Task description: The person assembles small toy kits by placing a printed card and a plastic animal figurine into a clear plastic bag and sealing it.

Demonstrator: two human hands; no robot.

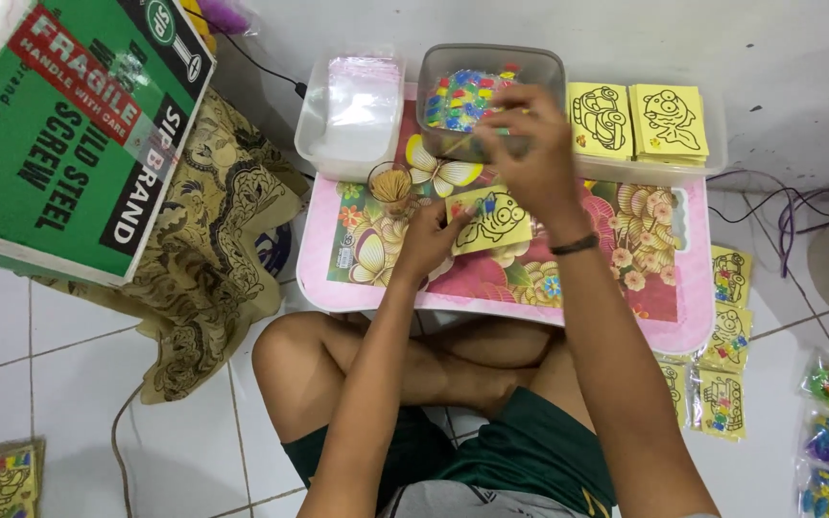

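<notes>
My left hand (429, 240) pinches the left edge of a yellow card with a black line drawing (493, 219), holding it just above the pink flowered table (693, 317). My right hand (528, 149) hovers over the card's upper edge, next to a grey tub of small coloured pieces (477, 91). Its fingers are closed around a thin stick-like item at the tub's front wall. A dark band sits on my right wrist.
A clear tray of plastic sleeves (352, 110) stands left of the tub, a small cup of sticks (390, 184) below it. Stacks of yellow cards (637, 120) lie at the right. A green cardboard box (69, 125) and patterned cloth (213, 259) lie left; packed cards (726, 336) on the floor right.
</notes>
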